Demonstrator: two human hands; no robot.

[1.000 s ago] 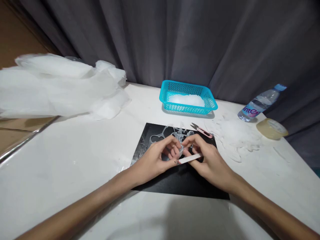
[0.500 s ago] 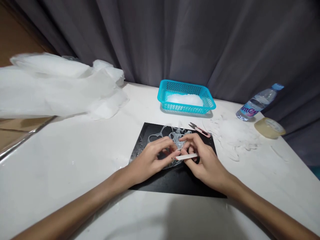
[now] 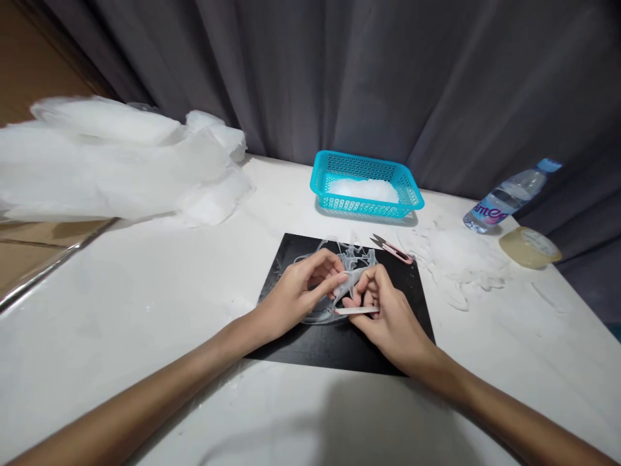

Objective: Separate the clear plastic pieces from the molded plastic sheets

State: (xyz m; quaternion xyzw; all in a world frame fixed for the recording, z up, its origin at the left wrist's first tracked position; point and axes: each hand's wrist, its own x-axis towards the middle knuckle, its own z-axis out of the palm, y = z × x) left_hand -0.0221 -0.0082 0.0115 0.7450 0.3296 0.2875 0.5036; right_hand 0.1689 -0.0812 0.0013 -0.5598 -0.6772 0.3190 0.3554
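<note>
A translucent, cut-out plastic-like piece (image 3: 361, 257) with curling openings lies over the black mat (image 3: 310, 349). My left hand (image 3: 291, 294) pinches part of it between thumb and fingers, lifting it slightly. Close beside it, my right hand (image 3: 391, 320) is curled with a thin white flat stick (image 3: 355, 311) across its thumb and fingers, pointing left. The stick's left end looks reddish; its exact kind is unclear. Thread snips (image 3: 394, 250) with pink handles and dark blades rest at the mat's upper right edge.
A turquoise basket (image 3: 367, 208) holding white pieces stands at the back. White scraps (image 3: 460, 255), a water bottle (image 3: 509, 197) and a tape roll (image 3: 528, 248) are on the right. Bulky white sheets (image 3: 116, 162) lie at the left, by cardboard (image 3: 43, 249).
My hands have drawn slightly apart, showing more of the translucent piece between them. The white stick has shifted a little down and left. The view has moved slightly.
</note>
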